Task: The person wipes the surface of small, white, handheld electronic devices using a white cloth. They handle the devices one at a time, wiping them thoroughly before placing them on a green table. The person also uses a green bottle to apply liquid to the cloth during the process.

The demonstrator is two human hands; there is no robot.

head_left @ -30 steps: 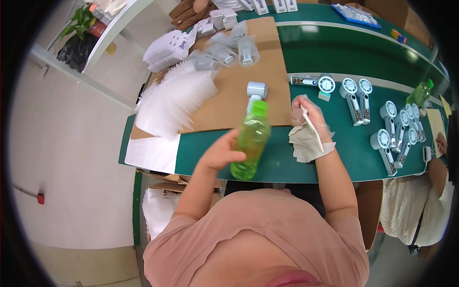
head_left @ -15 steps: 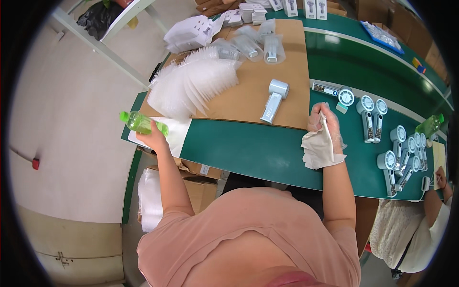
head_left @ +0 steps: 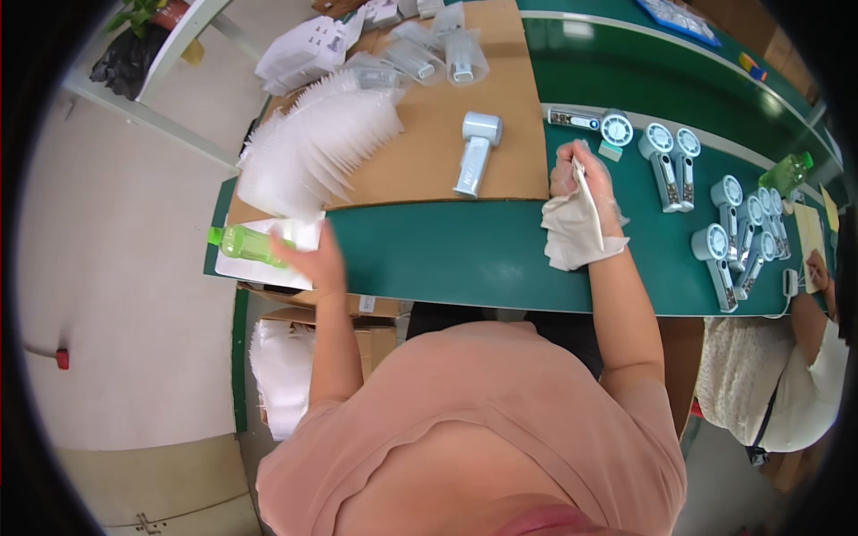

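Observation:
A bottle of green liquid (head_left: 246, 243) lies on its side on a white sheet (head_left: 295, 272) at the table's left end. My left hand (head_left: 320, 261), blurred by motion, is at the bottle's base with thumb and fingers apart. My right hand (head_left: 585, 174), in a thin clear plastic glove, is closed on a white cloth (head_left: 570, 234) that drapes over the wrist. A pale blue handheld fan (head_left: 477, 154) lies on the brown cardboard (head_left: 429, 183) between my hands.
White bubble bags (head_left: 313, 143) fan out on the cardboard, near several bagged fans (head_left: 463, 58). More handheld fans (head_left: 713, 243) lie on the green table (head_left: 429, 255) at right. A second green bottle (head_left: 786, 174) stands near a co-worker's hand (head_left: 817, 270).
My left hand has released the bottle and shifted right, its fingers spreading. The bottle now rests on the white sheet. My right hand still grips the cloth. The whole view has shifted.

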